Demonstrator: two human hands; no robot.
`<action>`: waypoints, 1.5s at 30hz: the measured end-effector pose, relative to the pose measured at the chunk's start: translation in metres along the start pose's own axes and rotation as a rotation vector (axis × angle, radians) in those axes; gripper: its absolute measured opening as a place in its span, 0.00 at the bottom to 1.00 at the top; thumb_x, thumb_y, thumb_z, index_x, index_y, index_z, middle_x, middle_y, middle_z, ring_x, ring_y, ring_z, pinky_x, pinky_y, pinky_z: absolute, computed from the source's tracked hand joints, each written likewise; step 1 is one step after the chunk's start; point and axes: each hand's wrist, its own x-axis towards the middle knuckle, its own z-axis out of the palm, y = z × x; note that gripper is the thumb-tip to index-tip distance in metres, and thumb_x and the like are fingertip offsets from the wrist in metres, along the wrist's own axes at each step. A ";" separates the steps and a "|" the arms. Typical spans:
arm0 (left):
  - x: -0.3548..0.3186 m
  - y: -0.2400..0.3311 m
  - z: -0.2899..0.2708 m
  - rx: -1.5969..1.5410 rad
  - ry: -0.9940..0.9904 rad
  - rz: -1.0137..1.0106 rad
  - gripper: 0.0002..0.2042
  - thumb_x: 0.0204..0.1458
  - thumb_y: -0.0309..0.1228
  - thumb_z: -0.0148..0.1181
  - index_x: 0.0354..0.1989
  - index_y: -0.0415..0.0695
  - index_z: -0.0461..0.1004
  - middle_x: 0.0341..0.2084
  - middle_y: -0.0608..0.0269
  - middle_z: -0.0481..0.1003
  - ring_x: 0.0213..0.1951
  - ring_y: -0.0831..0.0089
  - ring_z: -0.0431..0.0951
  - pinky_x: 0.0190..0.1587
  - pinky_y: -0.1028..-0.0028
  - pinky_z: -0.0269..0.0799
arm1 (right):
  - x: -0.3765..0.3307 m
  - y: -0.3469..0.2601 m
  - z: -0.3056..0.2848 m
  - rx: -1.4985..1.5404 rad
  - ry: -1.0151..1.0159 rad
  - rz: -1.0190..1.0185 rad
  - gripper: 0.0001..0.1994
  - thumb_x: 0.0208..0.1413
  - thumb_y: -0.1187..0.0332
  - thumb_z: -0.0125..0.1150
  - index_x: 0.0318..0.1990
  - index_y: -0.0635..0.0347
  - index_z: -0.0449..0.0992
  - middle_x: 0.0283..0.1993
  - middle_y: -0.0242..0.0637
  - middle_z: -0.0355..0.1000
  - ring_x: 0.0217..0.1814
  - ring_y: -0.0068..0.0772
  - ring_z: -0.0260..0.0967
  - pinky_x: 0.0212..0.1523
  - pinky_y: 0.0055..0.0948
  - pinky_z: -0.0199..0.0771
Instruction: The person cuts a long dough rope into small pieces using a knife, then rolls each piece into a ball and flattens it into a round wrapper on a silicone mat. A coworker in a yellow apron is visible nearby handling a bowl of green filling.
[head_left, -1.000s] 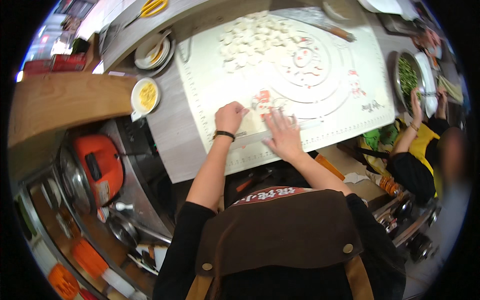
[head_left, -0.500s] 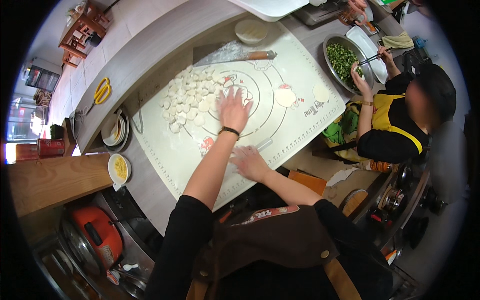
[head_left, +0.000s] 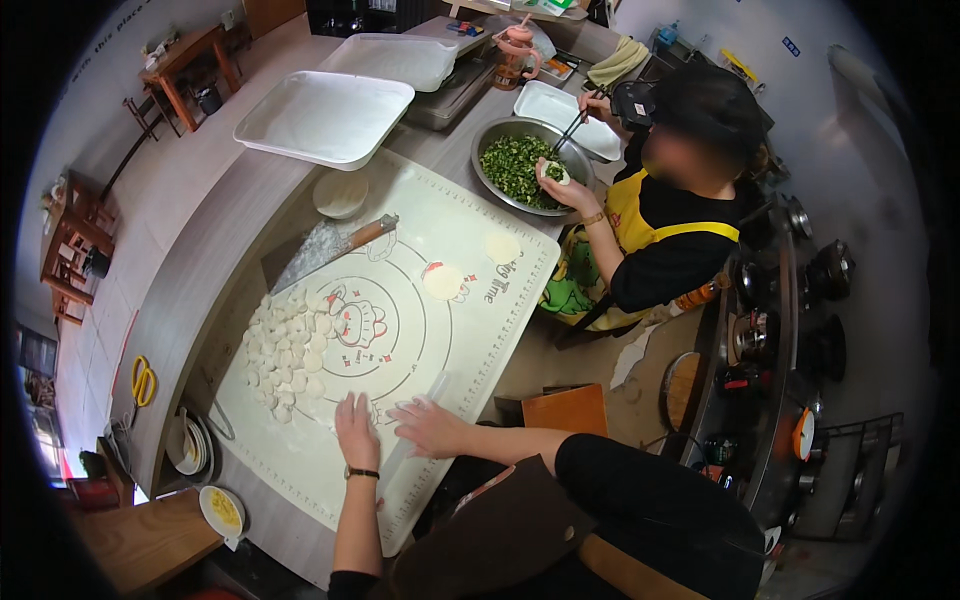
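My left hand (head_left: 357, 432) rests palm down on the white printed dough mat (head_left: 470, 330), fingers stretched out and nothing visible in them. Beside it, my right hand (head_left: 430, 428) lies with spread fingers over a pale, translucent rolling pin (head_left: 441, 383), whose far end sticks out past the fingers; part of it is hidden under the hand. Many small floured dough pieces (head_left: 285, 350) cluster beyond my left hand. Two flattened dough rounds lie to the right: one round (head_left: 441, 283) over the printed figure, another round (head_left: 502, 248) near the mat's far right edge.
A floured cleaver (head_left: 330, 248) and a bowl (head_left: 340, 194) sit at the mat's far side. White trays (head_left: 325, 115) stand behind. To the right, a co-worker (head_left: 660, 220) holds a filled wrapper and chopsticks by a bowl of chopped greens (head_left: 515, 170). Yellow scissors (head_left: 143, 382) lie left.
My left hand has come back from beside the dough pieces to near my right hand. The view has swung right. The co-worker's wrapper with green filling now shows.
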 end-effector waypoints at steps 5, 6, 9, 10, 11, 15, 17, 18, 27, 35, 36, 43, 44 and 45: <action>0.002 0.015 -0.016 -0.038 -0.008 -0.219 0.10 0.49 0.26 0.62 0.41 0.42 0.76 0.41 0.56 0.76 0.46 0.56 0.71 0.52 0.63 0.66 | 0.003 -0.006 -0.001 0.017 0.060 0.057 0.31 0.54 0.52 0.58 0.63 0.55 0.61 0.70 0.50 0.51 0.71 0.52 0.49 0.68 0.54 0.46; 0.009 0.019 -0.018 -0.042 -0.034 -0.254 0.09 0.48 0.26 0.63 0.38 0.42 0.77 0.39 0.57 0.76 0.45 0.57 0.72 0.50 0.64 0.67 | 0.006 -0.005 -0.004 0.015 0.048 0.079 0.31 0.55 0.52 0.57 0.64 0.55 0.60 0.71 0.51 0.50 0.71 0.53 0.49 0.69 0.54 0.46; 0.021 0.005 -0.016 -0.104 -0.072 -0.162 0.08 0.43 0.26 0.67 0.32 0.41 0.75 0.37 0.58 0.76 0.39 0.59 0.75 0.44 0.65 0.71 | 0.013 -0.004 -0.006 0.025 0.056 0.142 0.32 0.56 0.53 0.55 0.66 0.55 0.58 0.72 0.51 0.48 0.72 0.55 0.48 0.69 0.55 0.45; 0.021 -0.002 -0.015 -0.163 -0.090 -0.192 0.09 0.42 0.26 0.67 0.31 0.41 0.74 0.36 0.57 0.77 0.37 0.58 0.76 0.42 0.65 0.71 | 0.014 -0.004 -0.002 0.036 0.091 0.173 0.32 0.56 0.53 0.55 0.66 0.55 0.58 0.72 0.51 0.48 0.72 0.56 0.47 0.69 0.55 0.45; 0.019 -0.008 -0.013 -0.222 -0.107 -0.222 0.09 0.41 0.26 0.68 0.30 0.41 0.74 0.35 0.57 0.77 0.34 0.58 0.76 0.39 0.65 0.72 | 0.015 -0.003 0.002 0.047 0.125 0.205 0.32 0.57 0.54 0.54 0.66 0.55 0.58 0.72 0.51 0.47 0.72 0.57 0.47 0.69 0.56 0.45; 0.006 -0.010 -0.013 -0.211 -0.246 -0.307 0.12 0.43 0.26 0.65 0.36 0.45 0.73 0.31 0.52 0.77 0.33 0.49 0.77 0.36 0.59 0.73 | 0.037 -0.004 -0.001 -0.108 0.152 0.234 0.32 0.58 0.52 0.52 0.67 0.54 0.58 0.72 0.51 0.49 0.73 0.59 0.45 0.67 0.65 0.44; -0.007 -0.016 -0.007 -0.162 -0.197 -0.319 0.11 0.48 0.27 0.59 0.42 0.48 0.72 0.32 0.49 0.77 0.35 0.45 0.77 0.37 0.53 0.72 | 0.077 0.003 -0.010 -0.172 0.121 0.249 0.35 0.55 0.49 0.53 0.68 0.53 0.58 0.72 0.51 0.51 0.73 0.58 0.45 0.66 0.68 0.43; 0.003 -0.014 -0.018 -0.174 -0.269 -0.397 0.11 0.50 0.28 0.56 0.44 0.49 0.73 0.32 0.48 0.78 0.36 0.46 0.77 0.37 0.53 0.72 | 0.101 0.007 -0.006 -0.176 0.122 0.246 0.37 0.53 0.48 0.55 0.69 0.51 0.57 0.72 0.50 0.51 0.74 0.56 0.46 0.66 0.68 0.44; -0.044 0.005 -0.022 -0.342 -0.035 -0.593 0.05 0.46 0.29 0.64 0.27 0.44 0.74 0.26 0.56 0.76 0.30 0.56 0.77 0.34 0.63 0.72 | 0.041 -0.022 0.025 -0.219 0.098 0.237 0.34 0.54 0.55 0.56 0.68 0.50 0.58 0.71 0.49 0.52 0.73 0.51 0.48 0.67 0.65 0.43; 0.011 0.004 -0.039 -0.151 -0.099 -0.416 0.06 0.48 0.30 0.65 0.30 0.43 0.75 0.28 0.60 0.79 0.28 0.65 0.80 0.33 0.70 0.75 | 0.124 0.006 -0.004 -0.058 0.201 0.124 0.32 0.57 0.57 0.51 0.70 0.47 0.56 0.73 0.49 0.47 0.74 0.59 0.43 0.69 0.66 0.36; 0.008 -0.004 -0.039 -0.158 -0.165 -0.393 0.06 0.48 0.31 0.65 0.31 0.44 0.75 0.28 0.60 0.79 0.29 0.65 0.80 0.33 0.69 0.75 | 0.103 -0.001 0.003 -0.106 0.161 0.187 0.32 0.57 0.57 0.51 0.70 0.47 0.56 0.73 0.49 0.47 0.74 0.60 0.43 0.69 0.67 0.36; -0.010 0.015 -0.027 -0.252 0.078 -0.526 0.06 0.48 0.33 0.64 0.31 0.47 0.76 0.27 0.61 0.79 0.31 0.60 0.79 0.34 0.62 0.74 | 0.117 -0.008 -0.007 -0.268 0.148 0.225 0.31 0.58 0.55 0.50 0.70 0.46 0.55 0.74 0.46 0.47 0.74 0.57 0.45 0.68 0.67 0.39; -0.003 0.015 -0.031 -0.183 0.086 -0.478 0.06 0.49 0.33 0.63 0.31 0.47 0.76 0.26 0.60 0.78 0.31 0.59 0.78 0.34 0.61 0.73 | 0.135 -0.006 -0.007 -0.262 0.155 0.219 0.31 0.58 0.55 0.50 0.70 0.46 0.55 0.73 0.46 0.48 0.74 0.55 0.45 0.68 0.66 0.39; 0.004 0.004 -0.030 -0.064 -0.040 -0.440 0.06 0.49 0.34 0.62 0.32 0.47 0.76 0.24 0.59 0.78 0.31 0.57 0.77 0.35 0.59 0.72 | 0.143 -0.004 -0.003 -0.278 0.178 0.189 0.32 0.58 0.54 0.50 0.70 0.46 0.54 0.73 0.46 0.49 0.75 0.51 0.44 0.68 0.66 0.39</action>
